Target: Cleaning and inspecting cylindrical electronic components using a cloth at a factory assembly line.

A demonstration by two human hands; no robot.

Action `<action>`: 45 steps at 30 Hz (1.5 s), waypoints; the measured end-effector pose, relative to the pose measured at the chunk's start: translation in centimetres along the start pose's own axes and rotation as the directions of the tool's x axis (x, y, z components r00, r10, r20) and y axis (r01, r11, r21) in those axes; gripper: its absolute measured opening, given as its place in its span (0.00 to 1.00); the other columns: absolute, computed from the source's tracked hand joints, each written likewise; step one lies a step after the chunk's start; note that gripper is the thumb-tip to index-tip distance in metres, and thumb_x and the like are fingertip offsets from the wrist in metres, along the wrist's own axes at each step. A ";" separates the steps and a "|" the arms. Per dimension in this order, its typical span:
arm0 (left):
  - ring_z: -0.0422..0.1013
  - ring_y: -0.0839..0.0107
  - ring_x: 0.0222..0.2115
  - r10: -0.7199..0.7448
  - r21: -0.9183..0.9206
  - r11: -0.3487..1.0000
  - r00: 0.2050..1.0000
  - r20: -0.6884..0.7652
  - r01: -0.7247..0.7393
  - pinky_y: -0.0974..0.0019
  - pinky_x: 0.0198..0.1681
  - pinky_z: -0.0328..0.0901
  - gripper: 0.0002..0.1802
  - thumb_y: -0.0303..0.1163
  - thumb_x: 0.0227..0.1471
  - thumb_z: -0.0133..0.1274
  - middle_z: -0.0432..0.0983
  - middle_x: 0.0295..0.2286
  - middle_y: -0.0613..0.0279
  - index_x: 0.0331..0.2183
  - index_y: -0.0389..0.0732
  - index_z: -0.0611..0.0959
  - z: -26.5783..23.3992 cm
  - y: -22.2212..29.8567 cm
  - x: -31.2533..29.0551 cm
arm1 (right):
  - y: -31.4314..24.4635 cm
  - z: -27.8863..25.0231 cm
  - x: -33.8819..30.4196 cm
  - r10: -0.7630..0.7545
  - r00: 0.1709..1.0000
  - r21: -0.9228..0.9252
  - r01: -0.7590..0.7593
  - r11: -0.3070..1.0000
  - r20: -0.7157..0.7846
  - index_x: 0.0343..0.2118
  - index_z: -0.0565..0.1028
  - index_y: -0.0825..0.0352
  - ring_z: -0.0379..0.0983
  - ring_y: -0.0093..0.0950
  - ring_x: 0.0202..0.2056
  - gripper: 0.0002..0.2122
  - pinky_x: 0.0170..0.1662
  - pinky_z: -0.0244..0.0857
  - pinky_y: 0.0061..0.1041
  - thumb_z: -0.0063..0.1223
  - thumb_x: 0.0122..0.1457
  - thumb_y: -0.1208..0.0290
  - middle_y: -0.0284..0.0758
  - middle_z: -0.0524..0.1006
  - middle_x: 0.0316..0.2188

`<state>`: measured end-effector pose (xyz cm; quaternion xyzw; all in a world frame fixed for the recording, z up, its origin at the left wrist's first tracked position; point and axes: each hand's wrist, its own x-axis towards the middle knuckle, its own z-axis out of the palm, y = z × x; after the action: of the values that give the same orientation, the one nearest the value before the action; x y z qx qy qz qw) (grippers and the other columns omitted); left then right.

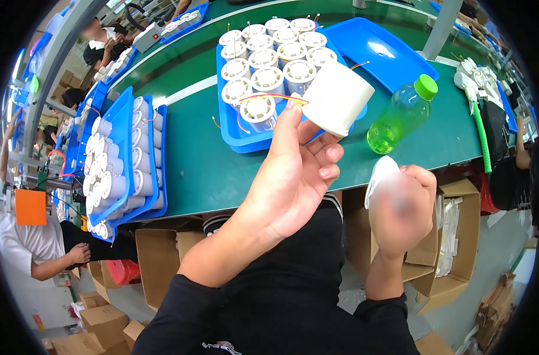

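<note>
Left hand (302, 157) was clamped on a white cylinder (340, 99) with red-and-yellow wires (278, 96), held up over the green table (198, 163) by the near-right corner of the blue tray (244, 142) of similar white parts (267, 79) — right hand (404, 210) was closed round a white cloth-like wad (382, 174), near the green-capped bottle (400, 116).

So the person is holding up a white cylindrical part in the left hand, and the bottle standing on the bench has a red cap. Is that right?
Not quite: the head view shows that the bottle on the bench has a green cap, not a red one. The left hand does hold up a white cylindrical part.
</note>
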<state>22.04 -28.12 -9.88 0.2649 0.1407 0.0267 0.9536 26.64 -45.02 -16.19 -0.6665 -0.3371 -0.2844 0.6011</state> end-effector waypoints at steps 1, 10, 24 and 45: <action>0.62 0.79 0.26 -0.005 -0.026 1.000 1.000 -0.010 0.005 0.75 0.26 0.58 0.29 0.56 0.62 0.39 0.71 0.35 0.62 0.46 0.38 0.74 0.0 0.0 -0.1 | -0.2 0.3 0.4 -0.001 1.000 -0.003 0.001 1.000 0.000 0.33 0.75 0.69 0.71 0.32 0.36 0.13 0.39 0.67 0.28 0.61 0.42 0.87 0.40 0.72 0.36; 0.65 0.82 0.30 0.077 0.113 0.991 0.994 -0.082 -0.068 0.75 0.28 0.58 0.24 0.52 0.62 0.40 0.73 0.35 0.70 0.46 0.41 0.74 0.8 -0.4 -1.1 | -1.7 3.7 4.1 -0.325 0.942 0.021 0.325 0.946 0.085 0.35 0.75 0.68 0.74 0.38 0.34 0.15 0.35 0.70 0.31 0.62 0.41 0.86 0.42 0.76 0.36; 0.69 0.78 0.21 0.344 0.977 -0.071 0.914 0.215 -0.203 0.72 0.25 0.63 0.28 0.43 0.42 0.64 0.78 0.22 0.61 0.44 0.36 0.83 -1.2 9.1 3.8 | -1.4 1.5 0.6 -0.011 0.946 0.205 -0.058 0.977 0.323 0.30 0.75 0.67 0.76 0.34 0.29 0.14 0.30 0.69 0.27 0.60 0.38 0.87 0.38 0.78 0.31; 0.73 0.58 0.37 0.328 0.526 -0.849 0.739 0.589 -0.042 0.61 0.41 0.69 0.23 0.47 0.49 0.59 0.75 0.34 0.53 0.40 0.38 0.84 -7.8 21.7 -5.9 | 0.5 -0.9 -6.8 0.418 0.822 0.108 -0.490 0.865 0.386 0.34 0.72 0.72 0.71 0.31 0.41 0.10 0.46 0.65 0.27 0.52 0.47 0.87 0.44 0.73 0.39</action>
<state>14.64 -6.33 -3.68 0.9701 0.0436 0.2385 -0.0072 22.90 -46.64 -21.72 -0.7026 -0.2964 0.0266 0.6464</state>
